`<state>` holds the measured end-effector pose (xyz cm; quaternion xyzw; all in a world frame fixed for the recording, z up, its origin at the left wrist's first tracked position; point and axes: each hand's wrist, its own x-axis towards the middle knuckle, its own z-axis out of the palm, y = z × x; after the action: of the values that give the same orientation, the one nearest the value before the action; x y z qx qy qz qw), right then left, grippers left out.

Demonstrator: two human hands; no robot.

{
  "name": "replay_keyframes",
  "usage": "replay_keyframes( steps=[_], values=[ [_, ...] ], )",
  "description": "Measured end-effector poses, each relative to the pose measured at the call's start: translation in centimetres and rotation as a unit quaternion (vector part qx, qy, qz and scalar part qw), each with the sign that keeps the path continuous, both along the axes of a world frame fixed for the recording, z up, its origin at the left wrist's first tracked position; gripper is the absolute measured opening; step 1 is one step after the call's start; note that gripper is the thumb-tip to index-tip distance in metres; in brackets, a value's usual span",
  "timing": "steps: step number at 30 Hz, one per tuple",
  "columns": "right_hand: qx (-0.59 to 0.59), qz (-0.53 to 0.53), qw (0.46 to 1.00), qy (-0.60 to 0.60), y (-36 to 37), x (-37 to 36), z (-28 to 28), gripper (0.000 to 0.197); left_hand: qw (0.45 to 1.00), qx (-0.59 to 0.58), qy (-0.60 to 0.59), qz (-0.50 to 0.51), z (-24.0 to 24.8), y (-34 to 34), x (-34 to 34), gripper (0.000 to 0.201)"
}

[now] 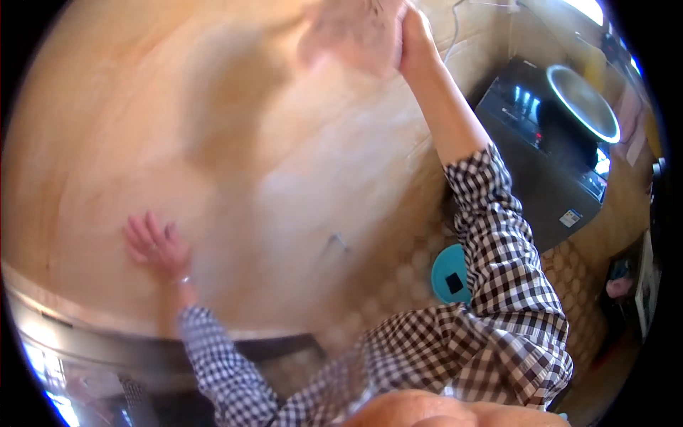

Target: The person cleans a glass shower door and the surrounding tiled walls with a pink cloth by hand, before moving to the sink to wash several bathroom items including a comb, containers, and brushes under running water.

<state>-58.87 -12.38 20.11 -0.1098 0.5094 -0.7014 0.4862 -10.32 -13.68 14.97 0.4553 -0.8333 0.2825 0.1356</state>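
Observation:
My left hand (158, 245) rests with fingers spread against a broad beige surface (92, 185) that looks like a wall. A ring and a thin bracelet show on that hand. Reaching up at the top, my right hand (418, 43) is closed on a pale pinkish cloth (352, 35), blurred by motion, with dark marks near its upper edge. The cloth lies against or close to the surface; I cannot tell which. A soft shadow falls on the surface to its lower left. Between my arms, a small hook-like fitting (340, 243) sticks out of the surface.
A black box-shaped appliance (541, 171) stands at the right, with a round metal basin (583, 103) on top. Below, a turquoise basin (440, 274) with a dark square sits on the patterned tile floor (569, 277). A white cable (455, 28) runs along the upper right.

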Motion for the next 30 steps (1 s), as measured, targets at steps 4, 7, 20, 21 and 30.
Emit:
replay_keyframes(
  steps=[4,7,20,21,30],
  values=[
    [-0.118,0.149,0.963,0.189,4.7,7.0,-5.7,0.030,0.889,0.293,0.345,-0.065,-4.9,6.2,-2.4,0.033],
    [-0.120,0.230,0.953,0.159,3.7,9.7,-7.9,0.031,0.533,0.594,0.603,-0.001,-4.2,7.2,-10.9,0.043],
    [-0.060,0.315,0.944,-0.074,3.8,13.8,-18.3,0.036,0.260,0.649,0.714,0.037,-5.5,3.5,-14.5,0.055],
    [-0.060,0.321,0.942,-0.079,3.9,13.6,-18.0,0.037,0.256,0.659,0.706,0.047,-5.4,3.4,-14.4,0.056],
    [0.120,0.435,0.893,0.008,5.3,12.3,-13.6,0.039,0.611,0.550,0.565,0.073,-6.0,5.7,-15.0,0.021]
  ],
)
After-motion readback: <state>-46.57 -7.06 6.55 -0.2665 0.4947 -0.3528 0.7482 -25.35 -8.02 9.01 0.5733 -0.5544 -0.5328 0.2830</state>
